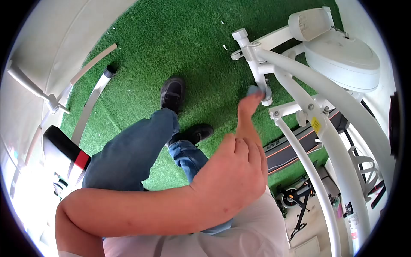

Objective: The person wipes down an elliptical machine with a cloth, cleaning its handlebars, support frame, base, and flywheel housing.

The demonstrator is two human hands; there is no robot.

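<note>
My right hand [250, 105] reaches down to a white crossbar [254, 68] of the exercise machine and is closed on a grey-blue cloth [255, 90]. The cloth lies against the lower end of that bar, and motion blurs it and the fingers. Close to the camera, my left hand [233, 171] crosses in front of my body with its back toward me. Its fingers curl away, overlapping my right forearm in the view. Whether they grip the forearm or hold anything is hidden.
White tubes of the machine [317, 124] fill the right side, with a rounded white housing [342, 60] behind. A treadmill-like deck [287, 154] and a black exercise bike [295, 201] lie beyond. Green artificial turf [188, 38] covers the floor. More bars [92, 103] stand at left.
</note>
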